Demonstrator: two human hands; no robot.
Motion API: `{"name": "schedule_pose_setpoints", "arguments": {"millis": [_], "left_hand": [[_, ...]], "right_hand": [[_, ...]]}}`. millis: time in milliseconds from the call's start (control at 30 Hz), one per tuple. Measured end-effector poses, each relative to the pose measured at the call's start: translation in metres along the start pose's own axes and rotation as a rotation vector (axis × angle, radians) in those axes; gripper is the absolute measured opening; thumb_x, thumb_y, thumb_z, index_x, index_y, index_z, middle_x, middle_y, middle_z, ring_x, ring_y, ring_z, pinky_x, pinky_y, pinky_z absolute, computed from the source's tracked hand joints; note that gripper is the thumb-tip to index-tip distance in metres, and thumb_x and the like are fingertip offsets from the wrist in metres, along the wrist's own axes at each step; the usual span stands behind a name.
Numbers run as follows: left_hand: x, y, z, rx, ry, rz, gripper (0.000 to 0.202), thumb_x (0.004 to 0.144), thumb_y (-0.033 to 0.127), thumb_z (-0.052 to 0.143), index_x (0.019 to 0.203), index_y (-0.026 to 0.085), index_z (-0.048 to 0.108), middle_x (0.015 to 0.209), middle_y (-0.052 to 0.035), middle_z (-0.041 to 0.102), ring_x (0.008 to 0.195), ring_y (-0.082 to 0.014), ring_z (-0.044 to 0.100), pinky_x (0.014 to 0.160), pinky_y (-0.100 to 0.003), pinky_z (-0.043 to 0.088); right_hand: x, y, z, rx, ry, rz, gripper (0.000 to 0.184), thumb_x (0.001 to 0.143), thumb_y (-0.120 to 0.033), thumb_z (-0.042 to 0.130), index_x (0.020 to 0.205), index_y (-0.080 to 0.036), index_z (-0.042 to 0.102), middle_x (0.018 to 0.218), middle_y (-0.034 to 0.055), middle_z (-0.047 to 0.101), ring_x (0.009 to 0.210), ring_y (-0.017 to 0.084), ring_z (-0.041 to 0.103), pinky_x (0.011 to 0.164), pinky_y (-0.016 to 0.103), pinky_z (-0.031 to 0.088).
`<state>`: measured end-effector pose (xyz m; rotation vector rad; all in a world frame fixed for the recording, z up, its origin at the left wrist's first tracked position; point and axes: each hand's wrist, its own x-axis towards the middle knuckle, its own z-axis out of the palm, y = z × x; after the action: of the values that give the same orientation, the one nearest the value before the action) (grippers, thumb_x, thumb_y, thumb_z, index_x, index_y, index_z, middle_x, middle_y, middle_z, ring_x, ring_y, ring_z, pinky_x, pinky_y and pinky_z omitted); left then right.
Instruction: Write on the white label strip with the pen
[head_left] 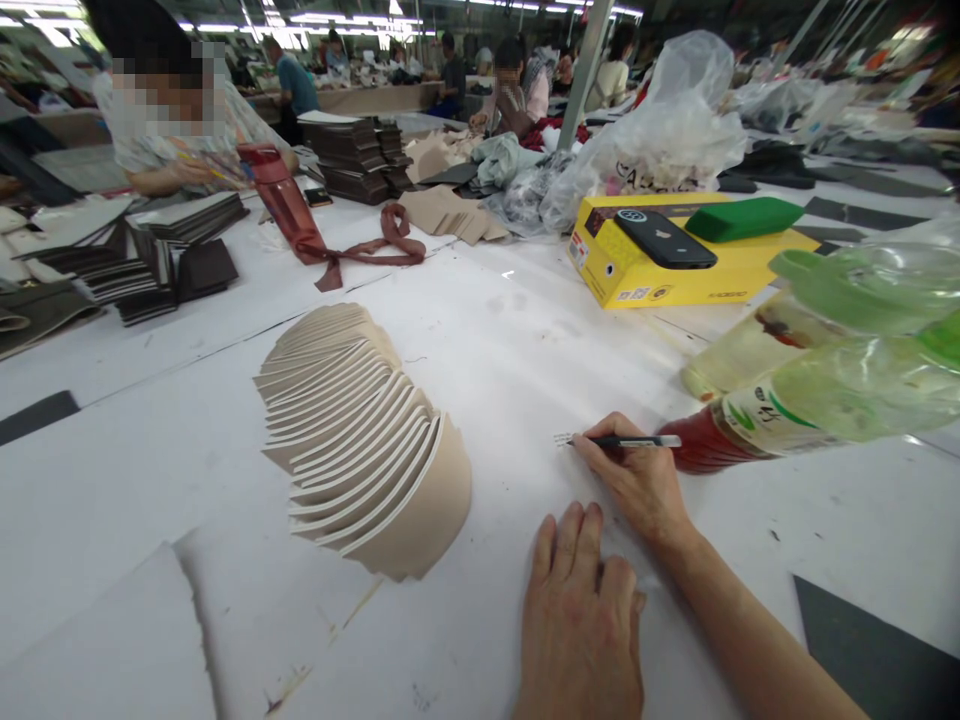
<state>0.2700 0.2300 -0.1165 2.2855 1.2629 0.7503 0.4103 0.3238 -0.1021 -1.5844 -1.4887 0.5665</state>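
So the white worktop (517,340) is carrying a fanned beige stack (352,440), probably keeping edges separated. Left hand (581,610) is lying flat, ungripping, likely bracing; right hand (645,490)'s grip is pinching a black pen (637,441), tip meeting tiny handwriting (562,439) on the white surface.

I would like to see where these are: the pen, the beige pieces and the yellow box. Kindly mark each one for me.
Pen (646,441): head view, on its barrel.
Beige pieces (356,435): head view, around the middle of the row.
Yellow box (679,286): head view, on its near side.
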Motion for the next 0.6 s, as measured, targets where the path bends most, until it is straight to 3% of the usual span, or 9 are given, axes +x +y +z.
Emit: {"name": "schedule_pose_setpoints", "arguments": {"millis": [600], "left_hand": [[0.0012, -0.0010, -0.0011, 0.014, -0.009, 0.008, 0.012, 0.094, 0.024, 0.045, 0.092, 0.021, 0.057, 0.146, -0.0078, 0.048, 0.138, -0.0250, 0.040, 0.114, -0.050, 0.039]], "right_hand": [[-0.0003, -0.0001, -0.0007, -0.048, 0.003, -0.002, 0.021, 0.086, -0.038, 0.061, 0.073, -0.023, 0.055, 0.060, -0.0042, 0.052, 0.054, 0.013, 0.044, 0.050, 0.025, 0.035]]}}
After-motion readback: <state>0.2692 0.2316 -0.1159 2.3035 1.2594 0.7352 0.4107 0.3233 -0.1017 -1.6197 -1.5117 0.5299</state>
